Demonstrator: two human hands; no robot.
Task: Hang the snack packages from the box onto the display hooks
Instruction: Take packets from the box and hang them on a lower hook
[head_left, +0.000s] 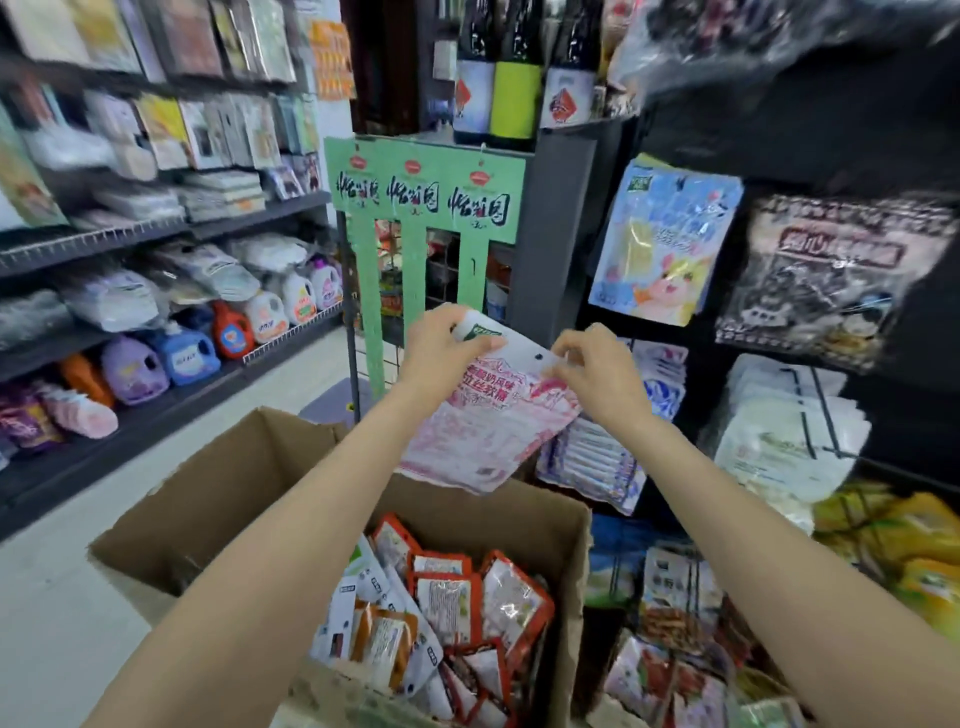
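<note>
A pink and white snack package (483, 426) is held up in the air above the open cardboard box (218, 499). My left hand (441, 348) grips its top left corner. My right hand (597, 369) pinches its top edge, just right of the small hang hole. The box holds several more packages (447, 603), mostly orange-red and white. To the right, the dark display rack (665, 130) carries hanging packages, among them a blue one (660, 244) and a black one (826, 275). The hooks themselves are not clearly visible.
Shelves with detergent bottles (187, 353) and packaged goods run along the left. A green stand (421, 218) is straight ahead, with bottles (514, 67) above it. More hanging bags, white (784, 431) and yellow (904, 535), fill the right rack lower down. Pale floor lies at lower left.
</note>
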